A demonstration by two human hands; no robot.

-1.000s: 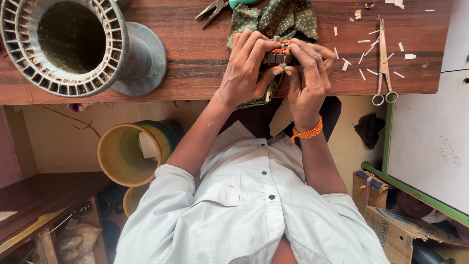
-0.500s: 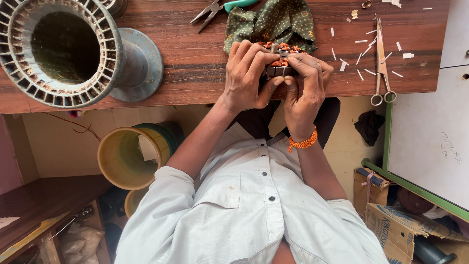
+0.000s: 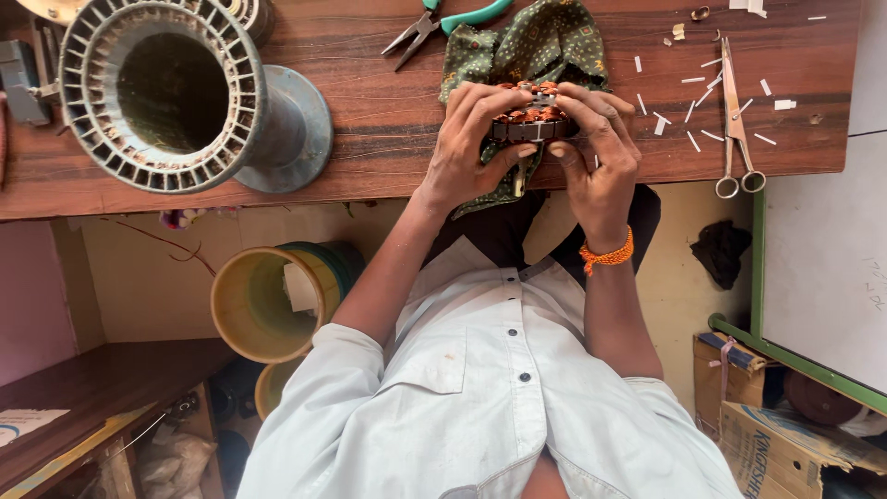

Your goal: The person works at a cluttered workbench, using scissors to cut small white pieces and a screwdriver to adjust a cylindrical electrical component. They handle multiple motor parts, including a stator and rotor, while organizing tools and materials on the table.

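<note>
My left hand (image 3: 467,139) and my right hand (image 3: 596,148) together grip a small round motor stator with copper windings (image 3: 529,120). They hold it just above the near edge of the wooden table (image 3: 370,139). My thumbs press its metal rim from below and my fingers curl over the windings. A green patterned cloth (image 3: 536,42) lies under and behind the stator. An orange thread band (image 3: 607,255) circles my right wrist.
A large finned grey metal housing (image 3: 166,92) lies on the table at the left. Green-handled pliers (image 3: 443,20) rest at the far edge, scissors (image 3: 735,120) at the right among several white paper strips. Yellow buckets (image 3: 263,300) and cardboard boxes (image 3: 785,444) stand on the floor.
Both hands stay closed on the stator in nearly the same place. My fingers have shifted slightly over the windings, and the view has drifted a little.
</note>
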